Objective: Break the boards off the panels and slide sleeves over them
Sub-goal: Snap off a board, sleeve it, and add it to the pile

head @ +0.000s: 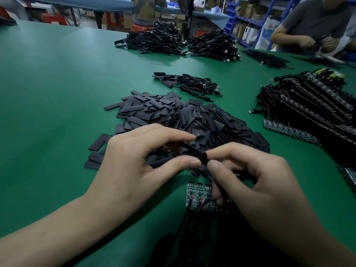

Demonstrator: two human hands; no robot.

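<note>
**A:** How do the grips stand?

**B:** Both are clamped. The left hand (134, 157) pinches a black sleeve (189, 149) between thumb and forefinger. The right hand (256, 182) pinches that sleeve's nearer end with thumb and curled fingers. The fingertips of the two hands nearly meet. I cannot tell whether a board sits inside the sleeve.

**A:** Where is it over the table?

**B:** It is held above the table (57, 93), toward the near edge, just over the near rim of the heap of loose sleeves (192, 116).

**A:** What lies underneath?

**B:** A short strip of boards (196, 193) lies flat on the table, right under the right hand's fingers. Red and black wires (192, 212) run from it toward the near edge.

**A:** And further out?

**B:** Stacked panels (317, 105) with cables lie along the right edge. A small cabled bundle (192, 85) sits beyond the heap, and two larger black piles (158, 39) lie near the far edge. Another person (312, 22) is at the far right corner.
</note>
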